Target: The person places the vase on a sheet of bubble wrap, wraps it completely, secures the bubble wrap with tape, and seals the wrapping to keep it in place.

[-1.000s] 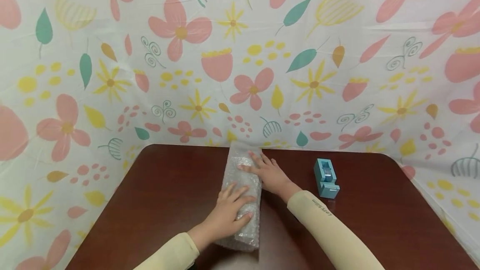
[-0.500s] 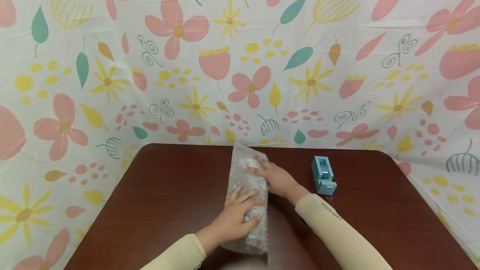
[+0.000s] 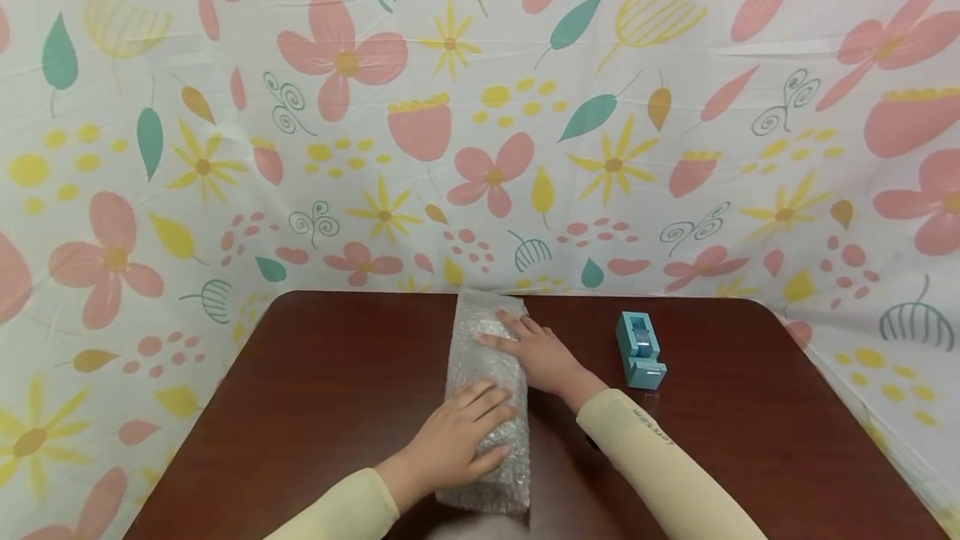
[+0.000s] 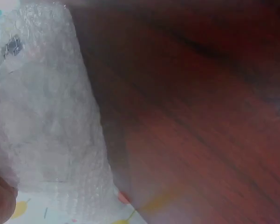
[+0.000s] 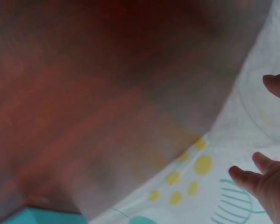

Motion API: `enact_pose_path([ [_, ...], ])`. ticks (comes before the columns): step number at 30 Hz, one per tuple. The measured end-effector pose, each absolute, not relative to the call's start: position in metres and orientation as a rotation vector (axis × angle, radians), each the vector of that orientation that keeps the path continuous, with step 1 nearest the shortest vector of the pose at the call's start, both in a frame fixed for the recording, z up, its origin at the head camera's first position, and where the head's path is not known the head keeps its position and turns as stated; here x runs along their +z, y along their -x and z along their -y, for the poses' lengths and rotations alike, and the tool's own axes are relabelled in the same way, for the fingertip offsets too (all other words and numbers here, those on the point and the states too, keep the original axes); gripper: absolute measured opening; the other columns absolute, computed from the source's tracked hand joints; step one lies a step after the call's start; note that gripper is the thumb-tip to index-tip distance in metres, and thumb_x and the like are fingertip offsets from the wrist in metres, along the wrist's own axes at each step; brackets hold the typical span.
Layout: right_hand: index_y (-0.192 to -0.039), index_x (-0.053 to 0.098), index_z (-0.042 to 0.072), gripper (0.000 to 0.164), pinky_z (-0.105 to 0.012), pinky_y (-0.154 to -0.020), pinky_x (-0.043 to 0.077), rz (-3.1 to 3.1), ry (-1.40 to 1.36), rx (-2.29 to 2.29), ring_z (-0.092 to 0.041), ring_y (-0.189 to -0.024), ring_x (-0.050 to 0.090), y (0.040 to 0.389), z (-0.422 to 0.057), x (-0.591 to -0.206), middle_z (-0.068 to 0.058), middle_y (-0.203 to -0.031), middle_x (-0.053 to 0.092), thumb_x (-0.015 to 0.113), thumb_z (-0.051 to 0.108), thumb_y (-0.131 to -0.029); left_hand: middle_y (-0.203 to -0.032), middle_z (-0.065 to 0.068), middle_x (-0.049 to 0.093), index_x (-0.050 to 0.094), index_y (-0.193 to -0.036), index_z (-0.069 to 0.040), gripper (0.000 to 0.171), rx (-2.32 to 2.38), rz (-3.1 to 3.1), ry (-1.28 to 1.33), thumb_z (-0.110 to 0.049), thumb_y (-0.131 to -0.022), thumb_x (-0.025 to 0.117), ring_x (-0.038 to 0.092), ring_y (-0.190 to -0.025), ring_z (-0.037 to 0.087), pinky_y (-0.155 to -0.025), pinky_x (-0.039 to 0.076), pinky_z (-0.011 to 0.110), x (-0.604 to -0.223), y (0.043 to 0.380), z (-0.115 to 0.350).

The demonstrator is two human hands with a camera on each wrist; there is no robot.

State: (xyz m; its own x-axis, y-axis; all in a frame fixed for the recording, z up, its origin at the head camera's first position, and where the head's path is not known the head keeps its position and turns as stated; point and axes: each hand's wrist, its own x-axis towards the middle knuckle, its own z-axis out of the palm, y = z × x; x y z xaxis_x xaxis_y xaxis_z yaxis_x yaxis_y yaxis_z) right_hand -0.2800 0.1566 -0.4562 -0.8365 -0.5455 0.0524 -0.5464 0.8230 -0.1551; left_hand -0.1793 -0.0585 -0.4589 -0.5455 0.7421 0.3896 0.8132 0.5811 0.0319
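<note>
A long bundle of clear bubble wrap [image 3: 476,340] lies lengthwise on the table, its far end at the back edge. My left hand [image 3: 457,436] rests on its near half, fingers extended and lying close together. Farther up, my right hand [image 3: 540,352] lies over the right side with fingers stretched across the top. The left wrist view shows the crinkled wrap [image 4: 51,121] with a small dark patch near its top, and a fingertip [image 4: 1,200] at the lower left. Spread fingers [image 5: 247,179] show at the edge of the right wrist view. What the wrap encloses is hidden.
A light blue tape dispenser [image 3: 641,352] stands on the table to the right of the bundle. The dark reddish-brown table [image 3: 315,373] has rounded back corners. A white flower-print cloth [image 3: 337,148] hangs behind it and at the sides.
The bundle has shifted slightly to the right on the table with both hands on it. The left hand's fingers have drawn closer together and slid a little nearer. The dispenser stays in place.
</note>
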Motion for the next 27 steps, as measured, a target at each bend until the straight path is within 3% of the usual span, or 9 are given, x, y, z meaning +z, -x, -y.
enact_pose_path([
  [5, -0.159, 0.038, 0.033, 0.078, -0.072, -0.110, 0.040, 2.952, -0.797, 0.330, -0.050, -0.151, 0.033, 0.277, -0.159, -0.467, -0.018, -0.171, 0.021, 0.065, -0.003, -0.095, -0.143, 0.002, 0.062, 0.062, -0.133, -0.022, 0.040, -0.252, 2.405, 1.215, -0.044, -0.100, 0.062, 0.054, -0.139, 0.024, -0.110, 0.052, 0.042, -0.465, 0.179, 0.056],
  [8, -0.158, 0.041, 0.021, 0.072, -0.070, -0.112, 0.039, 2.918, -0.643, 0.473, -0.051, -0.149, 0.035, 0.271, -0.169, -0.466, -0.025, -0.165, 0.032, 0.063, -0.004, -0.094, -0.141, 0.002, 0.063, 0.063, -0.131, -0.022, 0.040, -0.234, 2.373, 1.186, -0.044, -0.099, 0.063, 0.056, -0.137, 0.024, -0.108, 0.053, 0.041, -0.469, 0.178, 0.051],
  [13, -0.139, 0.059, 0.002, 0.043, -0.055, -0.102, 0.053, 2.709, -0.312, 0.918, -0.040, -0.126, 0.062, 0.249, -0.211, -0.457, -0.026, -0.139, 0.062, 0.064, 0.007, -0.097, -0.139, 0.002, 0.064, 0.063, -0.128, -0.020, 0.039, -0.217, 2.357, 1.152, -0.045, -0.098, 0.063, 0.058, -0.134, 0.024, -0.107, 0.053, 0.041, -0.469, 0.176, 0.047],
  [16, -0.128, 0.064, 0.000, 0.029, -0.030, -0.087, 0.058, 2.542, -0.121, 1.178, -0.013, -0.105, 0.070, 0.230, -0.239, -0.452, -0.019, -0.121, 0.071, 0.060, 0.010, -0.101, -0.139, 0.003, 0.064, 0.062, -0.128, -0.019, 0.040, -0.215, 2.360, 1.146, -0.044, -0.097, 0.064, 0.059, -0.134, 0.025, -0.107, 0.054, 0.042, -0.468, 0.176, 0.047],
  [19, -0.126, 0.061, -0.005, 0.027, -0.011, -0.079, 0.052, 2.404, 0.041, 1.428, 0.011, -0.092, 0.062, 0.212, -0.261, -0.450, 0.003, -0.106, 0.074, 0.056, 0.010, -0.104, -0.140, 0.004, 0.063, 0.061, -0.130, -0.018, 0.041, -0.224, 2.365, 1.146, -0.044, -0.098, 0.064, 0.058, -0.135, 0.026, -0.107, 0.054, 0.043, -0.467, 0.176, 0.048],
  [23, -0.133, 0.052, -0.005, 0.033, -0.004, -0.078, 0.047, 2.322, 0.340, 1.645, 0.019, -0.087, 0.053, 0.196, -0.283, -0.454, 0.029, -0.096, 0.057, 0.051, 0.016, -0.107, -0.142, 0.004, 0.062, 0.059, -0.133, -0.017, 0.043, -0.247, 2.389, 1.154, -0.044, -0.100, 0.062, 0.056, -0.137, 0.027, -0.110, 0.052, 0.042, -0.465, 0.176, 0.049],
  [25, -0.140, 0.046, -0.002, 0.040, -0.005, -0.080, 0.046, 2.339, 0.507, 1.689, 0.012, -0.094, 0.052, 0.194, -0.292, -0.457, 0.021, -0.109, 0.057, 0.048, 0.022, -0.108, -0.143, 0.003, 0.061, 0.059, -0.134, -0.017, 0.044, -0.247, 2.404, 1.152, -0.044, -0.100, 0.061, 0.055, -0.138, 0.026, -0.112, 0.050, 0.041, -0.465, 0.175, 0.050],
  [27, -0.147, 0.036, -0.004, 0.049, -0.014, -0.093, 0.047, 2.350, 0.611, 1.760, -0.003, -0.113, 0.053, 0.195, -0.301, -0.461, -0.002, -0.131, 0.056, 0.044, 0.025, -0.109, -0.143, 0.003, 0.061, 0.058, -0.136, -0.017, 0.045, -0.248, 2.417, 1.148, -0.044, -0.101, 0.060, 0.054, -0.139, 0.025, -0.114, 0.048, 0.040, -0.465, 0.175, 0.050],
])
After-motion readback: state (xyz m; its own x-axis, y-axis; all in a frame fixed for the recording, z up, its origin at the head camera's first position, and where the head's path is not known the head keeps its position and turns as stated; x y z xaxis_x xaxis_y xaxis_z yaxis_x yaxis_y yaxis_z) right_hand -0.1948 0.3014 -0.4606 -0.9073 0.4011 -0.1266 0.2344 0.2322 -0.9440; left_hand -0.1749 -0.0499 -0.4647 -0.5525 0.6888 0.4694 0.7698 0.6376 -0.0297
